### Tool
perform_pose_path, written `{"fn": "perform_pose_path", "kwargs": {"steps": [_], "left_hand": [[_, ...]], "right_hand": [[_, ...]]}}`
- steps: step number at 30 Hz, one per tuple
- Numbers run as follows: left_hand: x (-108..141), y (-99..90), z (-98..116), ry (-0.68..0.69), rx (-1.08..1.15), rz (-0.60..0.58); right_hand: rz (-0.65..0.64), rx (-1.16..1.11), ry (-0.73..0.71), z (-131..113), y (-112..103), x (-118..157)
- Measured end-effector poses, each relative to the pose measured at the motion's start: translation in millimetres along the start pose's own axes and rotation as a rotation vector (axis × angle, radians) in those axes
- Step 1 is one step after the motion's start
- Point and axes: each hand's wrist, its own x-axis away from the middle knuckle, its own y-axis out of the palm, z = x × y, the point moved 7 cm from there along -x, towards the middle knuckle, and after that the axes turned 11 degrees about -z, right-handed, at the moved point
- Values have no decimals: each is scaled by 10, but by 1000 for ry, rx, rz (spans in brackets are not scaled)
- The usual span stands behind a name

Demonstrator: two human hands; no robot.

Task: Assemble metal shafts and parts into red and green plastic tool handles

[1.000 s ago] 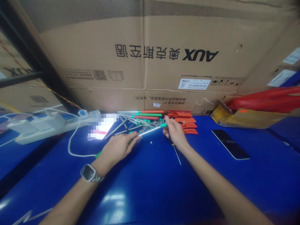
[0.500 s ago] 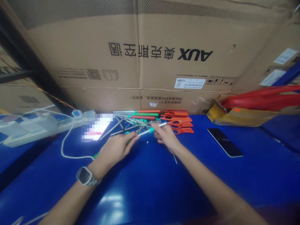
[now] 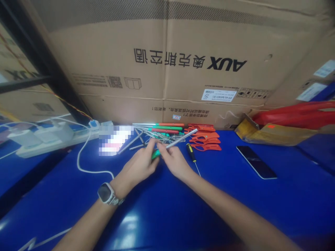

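My left hand (image 3: 142,162) is closed around the green end of a metal rod (image 3: 180,138). The silver part slants up to the right, away from me. Against the rod near its green part, the fingers of my right hand (image 3: 175,160) are pinched. Both hands almost touch and hide some of the green end. Beyond them lies a heap of rods with red and green handles (image 3: 167,128), mixed with thin metal pieces. Orange-red plastic grip shells (image 3: 206,139) sit stacked beside the heap. A black and yellow screwdriver (image 3: 191,152) rests to the right of my right hand.
A phone (image 3: 256,162) lies at the right on the blue table (image 3: 167,216). Behind it stands an opened carton (image 3: 274,134) with red material. At left are a white power strip (image 3: 57,139) with chargers, a cable and a lit screen (image 3: 117,139). A large cardboard box (image 3: 157,80) walls the back.
The rod's silver end now points further up and right, with its green part between my hands. My right hand has moved down and left along it, and the screwdriver has come into view.
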Motion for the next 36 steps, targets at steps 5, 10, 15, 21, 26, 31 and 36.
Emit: {"fn": "perform_pose_path", "kwargs": {"steps": [5, 10, 15, 21, 26, 31, 36], "left_hand": [[-27, -2, 14, 32, 58, 26], [-75, -19, 115, 103, 154, 18], [-11, -177, 95, 176, -38, 62], [-15, -67, -9, 123, 195, -35], [-46, 132, 68, 64, 648, 38], [-39, 280, 14, -35, 613, 18], [-26, 202, -114, -156, 434, -8]], "right_hand": [[15, 60, 6, 21, -8, -14], [148, 72, 38, 29, -192, 18], [306, -49, 62, 8, -524, 36], [223, -155, 76, 32, -575, 91], [43, 59, -95, -50, -242, 150], [79, 48, -151, -51, -125, 160], [59, -141, -96, 2, -187, 152]]}}
